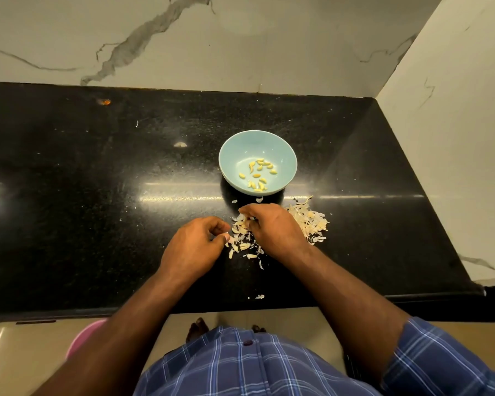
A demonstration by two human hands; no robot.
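1. Left hand (195,248): fingers curled, thumb and forefinger tips pinching what appears to be a small pale garlic piece (227,237); the view there is poor.
2. Right hand (272,228): fingers curled down into the heap, pinching a clove (245,223).
3. Heap of skins (309,221): on the black table (97,181), under and right of the hands.
4. Blue bowl (240,147): just far of the heap, holding peeled cloves (257,175).
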